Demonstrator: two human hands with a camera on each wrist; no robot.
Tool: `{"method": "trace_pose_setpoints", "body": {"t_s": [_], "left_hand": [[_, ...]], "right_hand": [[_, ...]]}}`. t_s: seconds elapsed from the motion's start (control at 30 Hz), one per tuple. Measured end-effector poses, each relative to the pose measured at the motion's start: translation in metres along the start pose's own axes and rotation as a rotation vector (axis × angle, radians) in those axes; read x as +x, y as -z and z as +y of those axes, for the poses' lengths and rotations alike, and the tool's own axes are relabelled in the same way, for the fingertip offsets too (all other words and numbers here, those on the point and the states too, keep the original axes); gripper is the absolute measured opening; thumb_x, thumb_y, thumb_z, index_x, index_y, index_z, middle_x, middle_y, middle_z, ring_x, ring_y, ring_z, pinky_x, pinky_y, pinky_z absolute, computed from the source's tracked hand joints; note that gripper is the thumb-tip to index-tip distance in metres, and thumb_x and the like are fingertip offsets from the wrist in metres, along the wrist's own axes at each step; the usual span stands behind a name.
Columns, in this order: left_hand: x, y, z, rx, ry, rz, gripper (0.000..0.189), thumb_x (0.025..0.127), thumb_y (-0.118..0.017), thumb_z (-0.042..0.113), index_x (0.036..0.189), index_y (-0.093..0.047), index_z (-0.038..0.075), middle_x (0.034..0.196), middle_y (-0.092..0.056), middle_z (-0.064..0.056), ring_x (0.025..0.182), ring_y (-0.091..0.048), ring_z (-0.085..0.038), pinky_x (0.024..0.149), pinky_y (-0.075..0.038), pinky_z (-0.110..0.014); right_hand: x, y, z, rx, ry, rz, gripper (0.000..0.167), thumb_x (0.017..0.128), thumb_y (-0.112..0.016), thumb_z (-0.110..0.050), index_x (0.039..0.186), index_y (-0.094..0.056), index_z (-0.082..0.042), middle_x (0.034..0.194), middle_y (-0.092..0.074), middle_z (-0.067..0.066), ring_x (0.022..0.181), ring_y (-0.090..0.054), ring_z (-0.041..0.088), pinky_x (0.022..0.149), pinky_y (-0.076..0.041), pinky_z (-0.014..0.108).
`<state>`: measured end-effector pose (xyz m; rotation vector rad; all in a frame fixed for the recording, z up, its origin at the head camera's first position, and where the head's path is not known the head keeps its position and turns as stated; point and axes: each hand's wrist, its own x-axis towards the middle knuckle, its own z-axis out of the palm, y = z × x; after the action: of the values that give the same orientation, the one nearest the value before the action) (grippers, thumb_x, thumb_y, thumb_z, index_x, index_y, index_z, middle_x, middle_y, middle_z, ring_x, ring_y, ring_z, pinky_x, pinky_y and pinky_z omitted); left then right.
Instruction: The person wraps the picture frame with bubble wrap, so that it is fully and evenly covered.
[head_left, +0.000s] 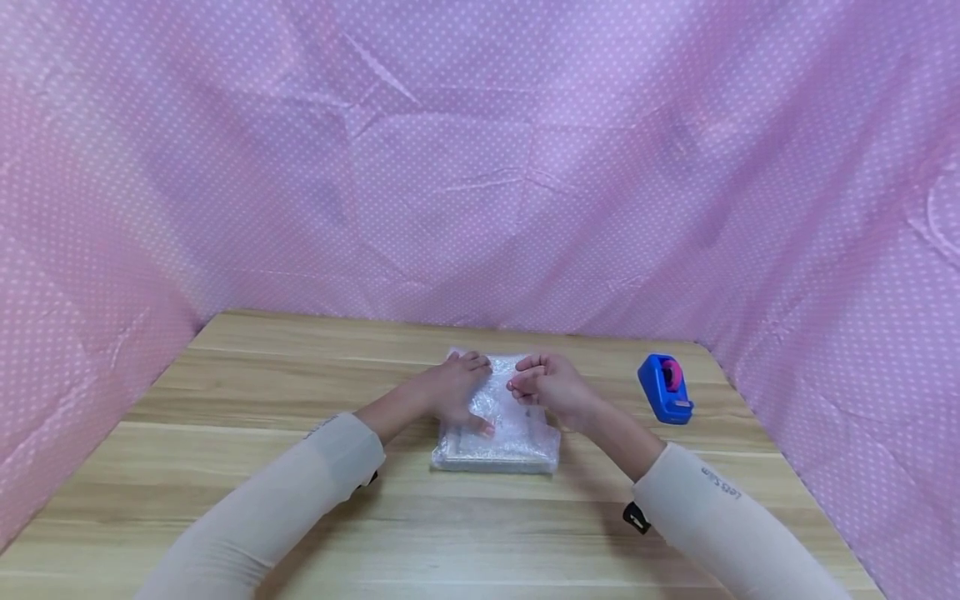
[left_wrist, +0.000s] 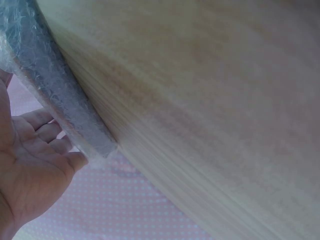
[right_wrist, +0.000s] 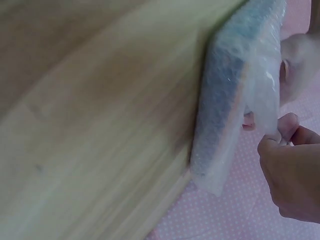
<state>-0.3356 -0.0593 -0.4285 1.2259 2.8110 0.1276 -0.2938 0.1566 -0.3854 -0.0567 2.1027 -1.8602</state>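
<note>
A flat, boxy item wrapped in clear bubble wrap (head_left: 495,446) lies on the wooden table in front of me. My left hand (head_left: 459,390) rests on its top left side, fingers and thumb spread. The left wrist view shows that palm, with the straight fingers touching the edge of the wrapped item (left_wrist: 65,90). My right hand (head_left: 558,390) is over the upper right part, fingertips together. In the right wrist view, the thumb and fingers of the right hand (right_wrist: 295,170) pinch the edge of a raised flap of bubble wrap (right_wrist: 265,95). What lies inside the wrap is unclear.
A blue tape dispenser (head_left: 663,398) with a pink roll stands on the table (head_left: 225,467) to the right, beyond my right hand. Pink dotted cloth (head_left: 480,167) hangs behind the table and along both sides.
</note>
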Motion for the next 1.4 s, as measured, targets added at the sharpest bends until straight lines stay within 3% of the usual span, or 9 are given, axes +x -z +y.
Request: {"method": "trace_pose_setpoints", "body": {"t_s": [0.3, 0.83, 0.93, 1.07, 1.17, 1.4], "left_hand": [[-0.001, 0.0, -0.001, -0.007, 0.002, -0.007, 0.114, 0.08, -0.063, 0.08, 0.154, -0.038, -0.004, 0.162, -0.034, -0.021, 0.152, -0.026, -0.039, 0.122, -0.022, -0.06], [0.0, -0.002, 0.001, 0.005, 0.016, -0.025, 0.117, 0.079, -0.062, 0.082, 0.155, -0.036, -0.002, 0.163, -0.032, -0.02, 0.153, -0.024, -0.038, 0.122, -0.021, -0.06], [0.0, -0.002, 0.0, 0.004, 0.013, -0.022, 0.117, 0.079, -0.062, 0.083, 0.155, -0.036, -0.002, 0.163, -0.032, -0.02, 0.153, -0.024, -0.038, 0.122, -0.021, -0.059], [0.001, -0.002, 0.001, 0.001, 0.007, -0.021, 0.116, 0.08, -0.062, 0.082, 0.155, -0.036, -0.002, 0.163, -0.032, -0.02, 0.153, -0.024, -0.038, 0.122, -0.021, -0.059], [0.001, -0.001, 0.001, 0.002, 0.007, -0.021, 0.116, 0.08, -0.062, 0.082, 0.156, -0.036, -0.002, 0.163, -0.031, -0.02, 0.153, -0.024, -0.038, 0.122, -0.02, -0.059], [0.0, 0.002, 0.002, 0.004, 0.022, -0.03, 0.116, 0.08, -0.063, 0.081, 0.156, -0.035, -0.002, 0.164, -0.03, -0.02, 0.153, -0.023, -0.038, 0.123, -0.019, -0.058]], "right_hand": [[-0.009, 0.0, 0.011, 0.053, -0.074, -0.02, 0.036, 0.097, -0.057, 0.01, 0.129, -0.04, 0.016, 0.091, -0.065, 0.013, 0.075, -0.067, 0.011, 0.071, -0.058, 0.018], [-0.011, 0.003, 0.01, 0.114, -0.207, -0.074, 0.04, 0.098, -0.053, 0.013, 0.133, -0.036, 0.018, 0.09, -0.065, 0.017, 0.079, -0.071, 0.018, 0.077, -0.062, 0.025], [-0.01, 0.001, 0.009, 0.112, -0.233, -0.061, 0.032, 0.097, -0.055, 0.012, 0.126, -0.04, 0.015, 0.088, -0.065, 0.017, 0.076, -0.071, 0.018, 0.074, -0.062, 0.023], [-0.01, -0.002, 0.01, 0.107, -0.243, -0.05, 0.009, 0.096, -0.056, 0.012, 0.099, -0.049, 0.007, 0.083, -0.066, 0.016, 0.071, -0.07, 0.017, 0.071, -0.061, 0.022], [-0.011, -0.002, 0.012, 0.103, -0.243, -0.052, 0.013, 0.096, -0.055, 0.013, 0.09, -0.051, 0.003, 0.082, -0.065, 0.015, 0.069, -0.069, 0.016, 0.07, -0.062, 0.023], [-0.007, -0.004, 0.017, 0.033, -0.292, -0.018, 0.012, 0.095, -0.059, 0.01, 0.086, -0.056, 0.005, 0.072, -0.068, 0.014, 0.057, -0.068, 0.014, 0.058, -0.06, 0.021]]}}
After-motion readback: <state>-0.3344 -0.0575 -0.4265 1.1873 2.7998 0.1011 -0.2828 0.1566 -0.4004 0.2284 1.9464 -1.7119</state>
